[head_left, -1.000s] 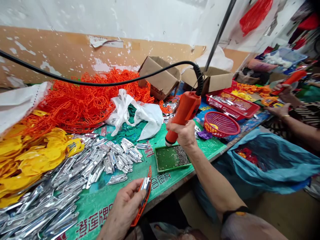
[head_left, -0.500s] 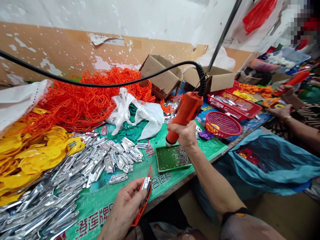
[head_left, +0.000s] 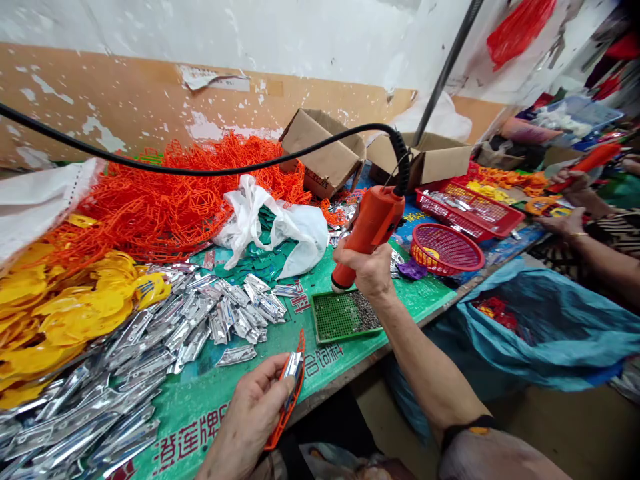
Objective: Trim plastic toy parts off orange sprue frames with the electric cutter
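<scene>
My right hand (head_left: 367,268) grips an orange electric screwdriver (head_left: 369,229) with a black cord, its tip down at the far edge of a small green screw tray (head_left: 343,315) holding tiny screws. My left hand (head_left: 255,407) holds an orange plastic frame with a silver metal piece (head_left: 290,383) pressed on it, near the table's front edge. A pile of silver metal pieces (head_left: 150,353) lies left of the tray on the green table cover (head_left: 210,407).
Heaps of orange plastic frames (head_left: 165,193) and yellow parts (head_left: 55,307) fill the left. A white bag (head_left: 270,230), cardboard boxes (head_left: 325,157), red baskets (head_left: 443,248) and a blue sack (head_left: 540,327) lie around. Another person's hands (head_left: 570,207) work at the right.
Almost nothing moved; the screwdriver's tip stays over the screw tray and my left hand keeps the frame in place. The camera shifted slightly.
</scene>
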`<state>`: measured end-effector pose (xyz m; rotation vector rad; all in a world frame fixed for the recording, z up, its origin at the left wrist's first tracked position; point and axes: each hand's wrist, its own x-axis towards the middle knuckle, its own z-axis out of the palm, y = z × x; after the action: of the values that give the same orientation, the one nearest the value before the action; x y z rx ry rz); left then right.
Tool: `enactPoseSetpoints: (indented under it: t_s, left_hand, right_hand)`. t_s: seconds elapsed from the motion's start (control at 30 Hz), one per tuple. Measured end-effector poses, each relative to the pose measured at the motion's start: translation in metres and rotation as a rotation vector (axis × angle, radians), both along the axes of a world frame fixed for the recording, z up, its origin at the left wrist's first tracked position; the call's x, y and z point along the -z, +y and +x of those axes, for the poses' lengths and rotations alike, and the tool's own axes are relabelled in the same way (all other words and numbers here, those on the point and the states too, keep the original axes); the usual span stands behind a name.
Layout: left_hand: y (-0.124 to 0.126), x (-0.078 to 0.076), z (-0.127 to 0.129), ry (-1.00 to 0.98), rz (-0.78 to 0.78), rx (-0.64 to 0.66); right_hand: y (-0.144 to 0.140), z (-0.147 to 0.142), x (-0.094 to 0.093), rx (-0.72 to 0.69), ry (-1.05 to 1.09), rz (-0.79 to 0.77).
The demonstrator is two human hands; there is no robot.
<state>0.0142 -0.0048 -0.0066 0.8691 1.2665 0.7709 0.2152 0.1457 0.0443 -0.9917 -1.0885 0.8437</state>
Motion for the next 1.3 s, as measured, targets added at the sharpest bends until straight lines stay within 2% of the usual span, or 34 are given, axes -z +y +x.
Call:
enactPoseSetpoints:
  t_s: [0.27, 0.43, 0.63, 0.77, 0.93, 1.3]
  left_hand:
    - [0.001, -0.01, 0.006, -0.059, -0.049, -0.081]
    - [0.004, -0.013, 0.008, -0.066, -0.05, -0.082]
    - [0.005, -0.021, 0.014, -0.118, -0.056, -0.103]
    - [0.006, -0.022, 0.016, -0.171, -0.059, -0.097]
    - [0.006, -0.017, 0.018, -0.176, -0.056, -0.105]
    - [0.006, -0.018, 0.018, -0.182, -0.028, -0.103]
  right_hand:
    - [0.002, 0.002, -0.001, 0.028, 0.03, 0.008]
    - [-0.001, 0.006, -0.017, 0.016, 0.043, 0.043]
    - [-0.04, -0.005, -0.05, -0.127, 0.108, 0.066]
    - [-0.071, -0.021, -0.061, -0.229, 0.138, 0.039]
    - [-0.089, -0.035, -0.061, -0.343, 0.198, 0.007]
    - [-0.09, -0.039, -0.05, -0.315, 0.112, -0.005]
